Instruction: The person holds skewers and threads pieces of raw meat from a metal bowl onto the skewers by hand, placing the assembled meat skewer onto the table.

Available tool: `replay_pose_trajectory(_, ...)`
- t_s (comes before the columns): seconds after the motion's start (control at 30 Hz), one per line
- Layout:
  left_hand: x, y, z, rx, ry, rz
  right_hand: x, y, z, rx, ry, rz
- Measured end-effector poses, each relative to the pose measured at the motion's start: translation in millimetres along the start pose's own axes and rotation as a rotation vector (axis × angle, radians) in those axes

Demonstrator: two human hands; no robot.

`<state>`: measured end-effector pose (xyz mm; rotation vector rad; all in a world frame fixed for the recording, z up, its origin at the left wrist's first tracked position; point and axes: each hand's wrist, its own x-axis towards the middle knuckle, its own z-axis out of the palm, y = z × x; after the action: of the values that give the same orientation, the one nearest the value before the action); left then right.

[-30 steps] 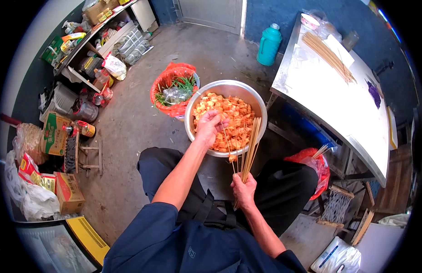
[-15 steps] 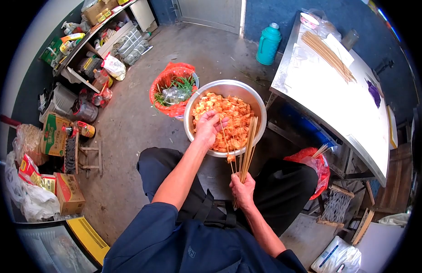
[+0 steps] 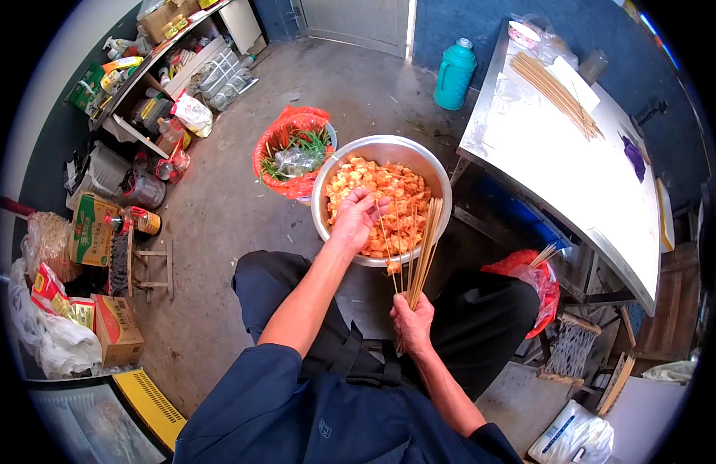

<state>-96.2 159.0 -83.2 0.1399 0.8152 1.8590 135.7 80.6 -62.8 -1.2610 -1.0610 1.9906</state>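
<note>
A wide metal bowl (image 3: 443,166) holds many orange-coated food chunks (image 3: 396,182). My left hand (image 3: 353,222) is over the chunks, its fingertips pinched at the upper end of a thin skewer (image 3: 385,238). One orange chunk (image 3: 393,267) sits on that skewer, below the bowl's near rim. Closer to my body, my right hand (image 3: 412,321) is closed around the lower part of a bundle of wooden skewers (image 3: 426,251), which fan upward over the rim. Whether my left fingers also pinch a chunk is too small to tell.
A red-lined bucket (image 3: 269,174) with green stalks touches the bowl's left side. On the right stands a white table (image 3: 520,147) bearing more skewers (image 3: 555,93). A red bag (image 3: 549,298) with skewers is beside my right knee. A teal flask (image 3: 455,76) stands behind.
Both hands keep nearly the same places and grips. The skewer bundle's upper ends and the skewer with the chunk have shifted very slightly.
</note>
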Motion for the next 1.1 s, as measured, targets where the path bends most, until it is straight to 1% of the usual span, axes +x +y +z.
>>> replay_pose_trajectory(0.17, -2.4, 1.4, 3.6, -0.013, -0.048, -0.017, 0.9, 2.4, -0.2, 0.008, 0.001, -0.025)
replay_pose_trajectory(0.4, -6.2, 2.7, 11.1, -0.008, -0.007, -0.010, -0.7, -0.8, 0.4, 0.014, 0.010, -0.010)
replay_pose_trajectory(0.47, -6.2, 3.7, 12.1, 0.086, -0.053, 0.062, -0.5, -0.8, 0.1, 0.015, 0.014, -0.007)
replay_pose_trajectory(0.5, -6.7, 5.5, 13.6, 0.087, -0.054, 0.060, -0.3, -0.9, -0.1, 0.017, 0.018, 0.006)
replay_pose_trajectory(0.57, -7.9, 9.6, 16.1, 0.235, -0.090, 0.091, -0.8, 0.2, -0.7, 0.022, 0.024, 0.020)
replay_pose_trajectory(0.7, -5.0, 10.8, 12.2, 0.335, -0.105, 0.095, -1.7, 3.4, -2.6, 0.002, 0.015, 0.000)
replay_pose_trajectory(0.77, -5.7, 12.4, 11.7, 0.406, -0.102, 0.063, -2.7, 4.8, -3.3, -0.003, 0.018, 0.003)
replay_pose_trajectory(0.87, -5.1, 14.1, 10.8, 0.454, -0.109, 0.033, -2.7, 9.1, -4.6, -0.038, 0.023, 0.001)
replay_pose_trajectory(0.97, -4.6, 17.1, 12.6, 0.467, -0.110, 0.017, -1.1, 12.8, -4.7, -0.018, 0.012, -0.047)
replay_pose_trajectory(1.1, -5.0, 15.5, 15.7, 0.411, -0.051, 0.062, -2.4, 2.7, -1.9, -0.028, 0.009, -0.017)
